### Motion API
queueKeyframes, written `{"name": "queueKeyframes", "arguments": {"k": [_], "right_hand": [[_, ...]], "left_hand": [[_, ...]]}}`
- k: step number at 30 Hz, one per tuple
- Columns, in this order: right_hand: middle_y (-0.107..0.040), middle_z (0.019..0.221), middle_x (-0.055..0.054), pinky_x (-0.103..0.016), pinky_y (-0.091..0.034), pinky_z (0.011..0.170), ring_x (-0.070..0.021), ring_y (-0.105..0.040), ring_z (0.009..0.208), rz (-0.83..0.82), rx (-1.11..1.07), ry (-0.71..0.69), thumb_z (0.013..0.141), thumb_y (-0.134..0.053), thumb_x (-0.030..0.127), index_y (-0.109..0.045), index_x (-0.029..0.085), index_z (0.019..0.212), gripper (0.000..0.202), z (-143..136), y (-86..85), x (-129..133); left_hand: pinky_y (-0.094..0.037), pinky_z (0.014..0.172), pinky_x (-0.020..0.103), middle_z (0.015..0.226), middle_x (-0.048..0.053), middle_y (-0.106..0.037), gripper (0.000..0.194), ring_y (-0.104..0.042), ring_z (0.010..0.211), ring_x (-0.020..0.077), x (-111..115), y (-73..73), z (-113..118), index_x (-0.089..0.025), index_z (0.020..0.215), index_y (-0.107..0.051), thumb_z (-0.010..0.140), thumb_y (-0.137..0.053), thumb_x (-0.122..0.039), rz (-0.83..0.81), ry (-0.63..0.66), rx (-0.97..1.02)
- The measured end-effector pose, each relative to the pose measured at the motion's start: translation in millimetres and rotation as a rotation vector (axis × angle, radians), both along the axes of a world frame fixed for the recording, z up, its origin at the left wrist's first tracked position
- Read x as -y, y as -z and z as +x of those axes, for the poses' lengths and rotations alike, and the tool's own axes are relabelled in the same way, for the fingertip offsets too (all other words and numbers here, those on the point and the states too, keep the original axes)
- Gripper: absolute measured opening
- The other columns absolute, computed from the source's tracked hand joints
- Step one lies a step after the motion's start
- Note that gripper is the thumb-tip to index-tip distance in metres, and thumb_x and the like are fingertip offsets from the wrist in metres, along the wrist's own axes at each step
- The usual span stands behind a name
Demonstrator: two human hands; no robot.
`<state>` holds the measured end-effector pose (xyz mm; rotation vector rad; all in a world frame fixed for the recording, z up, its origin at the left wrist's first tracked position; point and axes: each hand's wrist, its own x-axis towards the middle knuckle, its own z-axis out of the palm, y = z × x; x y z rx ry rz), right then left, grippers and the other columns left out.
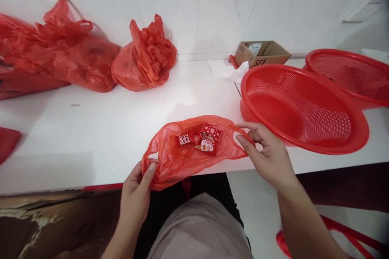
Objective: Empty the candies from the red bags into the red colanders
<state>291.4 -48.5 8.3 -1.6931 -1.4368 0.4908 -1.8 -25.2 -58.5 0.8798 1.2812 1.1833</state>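
A thin red plastic bag (179, 170) is spread wide at the front edge of the white table (115, 129). My left hand (139, 184) pinches its left handle between thumb and fingers. On the other side, my right hand (265, 151) grips the right handle the same way. Inside the bag lie a few small red-and-white printed packets (209, 139), and a smaller wrapped piece (184, 139) sits left of them. The lower part of the bag hangs over the table edge.
Filled red plastic bags (144, 60) stand along the wall at the back left. To the right is a red perforated basket (273, 105), with a second red basket (349, 73) behind it. A small cardboard box (253, 54) stands against the wall near white paper (226, 69).
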Motion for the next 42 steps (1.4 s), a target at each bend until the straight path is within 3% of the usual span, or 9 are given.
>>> {"name": "queueKeyframes", "arguments": {"k": [12, 20, 23, 27, 30, 33, 35, 39, 42], "right_hand": [[-0.043, 0.062, 0.005, -0.024, -0.039, 0.056, -0.0117, -0.043, 0.057, -0.018, 0.016, -0.022, 0.092, -0.057, 0.036, -0.060, 0.027, 0.115, 0.026, -1.3, -3.1, -2.2], [-0.054, 0.068, 0.003, -0.024, -0.037, 0.051, -0.0108, -0.043, 0.053, -0.038, 0.051, -0.016, 0.092, -0.056, 0.041, -0.061, 0.027, 0.115, 0.028, -0.3, 3.5, -8.5], [-0.051, 0.063, 0.004, -0.024, -0.037, 0.050, -0.0105, -0.042, 0.050, 0.041, 0.069, -0.050, 0.091, -0.057, 0.039, -0.063, 0.026, 0.111, 0.026, 5.0, -13.1, -26.0], [-0.042, 0.054, 0.006, -0.024, -0.029, 0.045, -0.0092, -0.033, 0.044, 0.254, 0.028, -0.061, 0.091, -0.058, 0.036, -0.063, 0.027, 0.109, 0.021, 0.4, -61.8, -46.9], [-0.036, 0.051, 0.008, -0.024, -0.028, 0.043, -0.0088, -0.031, 0.042, 0.372, -0.041, -0.126, 0.094, -0.054, 0.032, -0.061, 0.029, 0.110, 0.018, -16.5, -91.2, -49.8], [-0.045, 0.052, 0.007, -0.025, -0.038, 0.048, -0.0097, -0.043, 0.045, 0.341, 0.018, -0.273, 0.093, -0.055, 0.028, -0.064, 0.029, 0.109, 0.018, -29.4, -105.5, -44.8], [-0.055, 0.058, 0.006, -0.027, -0.043, 0.052, -0.0114, -0.051, 0.050, 0.412, 0.029, -0.217, 0.092, -0.057, 0.025, -0.065, 0.029, 0.112, 0.022, -29.2, -111.7, -39.3], [-0.069, 0.097, -0.002, -0.034, -0.055, 0.069, -0.0199, -0.068, 0.085, 0.302, 0.089, -0.234, 0.091, -0.055, 0.028, -0.056, 0.038, 0.130, 0.040, -16.6, -121.3, -25.1], [-0.066, 0.116, -0.003, -0.041, -0.056, 0.082, -0.0260, -0.066, 0.106, 0.202, 0.118, -0.221, 0.088, -0.059, 0.032, -0.049, 0.044, 0.136, 0.050, -6.6, -120.7, -13.4]], "left_hand": [[-0.048, 0.087, 0.027, 0.093, 0.000, -0.071, 0.022, -0.061, 0.094, 0.0168, -0.1, -1.3, -0.1, -0.023, 0.097, -0.072, 0.080, -0.072, -0.037, -0.022, -0.026, -0.009], [-0.048, 0.084, 0.027, 0.093, 0.001, -0.070, 0.022, -0.061, 0.092, 0.0172, -1.8, -4.6, -0.1, -0.023, 0.097, -0.072, 0.080, -0.072, -0.037, -0.006, -0.001, -0.021], [-0.048, 0.074, 0.024, 0.080, 0.000, -0.066, 0.021, -0.059, 0.078, 0.0140, -19.5, -27.8, -2.9, -0.021, 0.091, -0.073, 0.076, -0.076, -0.036, 0.029, -0.020, -0.019], [-0.035, 0.051, 0.017, 0.057, -0.005, -0.044, 0.022, -0.038, 0.054, 0.0066, -48.0, -78.1, -2.1, -0.017, 0.089, -0.074, 0.073, -0.078, -0.032, 0.232, -0.043, 0.060], [-0.031, 0.047, 0.018, 0.057, -0.006, -0.039, 0.027, -0.033, 0.053, 0.0068, -53.7, -99.9, 1.9, -0.017, 0.098, -0.074, 0.075, -0.076, -0.032, 0.329, -0.005, 0.078], [-0.032, 0.047, 0.018, 0.057, -0.006, -0.039, 0.040, -0.035, 0.052, 0.0075, -47.4, -96.2, 2.6, -0.021, 0.112, -0.071, 0.075, -0.076, -0.035, 0.271, 0.062, 0.015], [-0.035, 0.048, 0.018, 0.058, -0.006, -0.041, 0.047, -0.037, 0.052, 0.0082, -41.1, -87.7, -0.5, -0.022, 0.119, -0.068, 0.074, -0.076, -0.036, 0.208, 0.107, -0.027], [-0.045, 0.055, 0.022, 0.068, -0.001, -0.052, 0.060, -0.048, 0.058, 0.0121, -28.5, -81.2, -11.2, -0.023, 0.128, -0.062, 0.071, -0.077, -0.038, 0.154, 0.132, -0.089], [-0.041, 0.050, 0.021, 0.066, -0.002, -0.048, 0.070, -0.045, 0.054, 0.0110, -17.5, -89.7, -17.4, -0.028, 0.135, -0.056, 0.069, -0.078, -0.035, 0.161, 0.114, -0.161]]}}
